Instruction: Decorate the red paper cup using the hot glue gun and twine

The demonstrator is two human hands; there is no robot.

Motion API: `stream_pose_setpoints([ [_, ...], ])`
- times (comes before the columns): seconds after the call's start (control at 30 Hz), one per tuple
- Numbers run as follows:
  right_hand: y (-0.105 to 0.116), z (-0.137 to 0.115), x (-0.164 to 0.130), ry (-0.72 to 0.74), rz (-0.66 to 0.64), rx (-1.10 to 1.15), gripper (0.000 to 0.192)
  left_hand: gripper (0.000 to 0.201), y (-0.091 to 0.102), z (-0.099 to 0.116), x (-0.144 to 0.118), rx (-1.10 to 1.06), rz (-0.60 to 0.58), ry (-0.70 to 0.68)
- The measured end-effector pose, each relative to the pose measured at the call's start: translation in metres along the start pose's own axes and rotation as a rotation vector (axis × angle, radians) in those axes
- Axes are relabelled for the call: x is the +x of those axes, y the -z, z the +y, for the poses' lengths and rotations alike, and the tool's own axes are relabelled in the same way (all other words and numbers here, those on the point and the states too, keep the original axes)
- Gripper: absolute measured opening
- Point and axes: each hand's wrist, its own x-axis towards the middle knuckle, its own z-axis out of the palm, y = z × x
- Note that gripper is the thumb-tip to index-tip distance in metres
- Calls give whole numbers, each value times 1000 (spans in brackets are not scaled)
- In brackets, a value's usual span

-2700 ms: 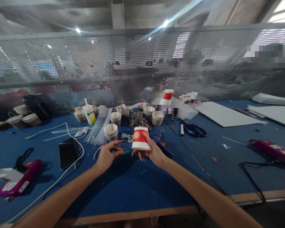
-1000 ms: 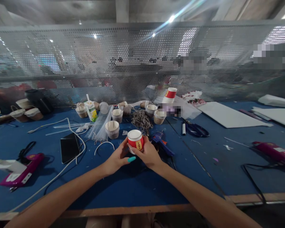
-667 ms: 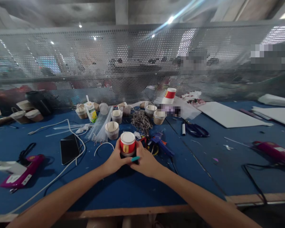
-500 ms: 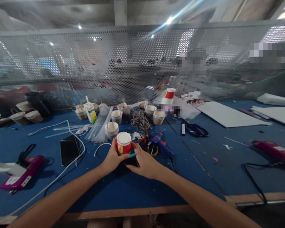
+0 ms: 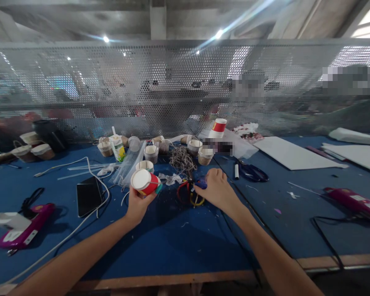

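My left hand (image 5: 138, 209) is closed around a red and white paper cup (image 5: 150, 185), tilted with its white round end facing up. A small teal piece (image 5: 159, 189) shows at the cup's right side; what it is I cannot make out. Over to the right, my right hand (image 5: 217, 189) is wrapped round a blue glue gun (image 5: 201, 183), which it mostly hides. Just left of that hand lie scissors with red and yellow handles (image 5: 197, 201). Behind them is a heap of grey-brown cord (image 5: 182, 159).
Several small cups with cord handles (image 5: 151, 153) stand behind my hands, beside clear glue sticks (image 5: 131, 162) and a drink carton (image 5: 118, 149). A phone (image 5: 89, 197) and white cable lie left. Another red and white cup (image 5: 218, 128), white boards (image 5: 296, 153) and a magenta tool (image 5: 353, 201) are right.
My right hand has left the cup, moved right and taken hold of the glue gun. My left hand has shifted slightly left with the cup, which is now tilted.
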Motion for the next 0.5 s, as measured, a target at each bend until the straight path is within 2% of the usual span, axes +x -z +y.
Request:
stream_pose_setpoints([
  [0.1,4,15,7,-11,-127,-28,40,67,0,1,-1,-18,39,-54],
  [0.23,6,23,9,17,-274,-31,44,65,1,-2,-3,-45,15,-36],
  [0.37,1,21,11,-30,-272,-89,47,64,2,-7,-5,-84,-61,7],
  [0.5,-8,19,15,-48,-272,-129,36,65,7,-7,-8,-82,-83,13],
])
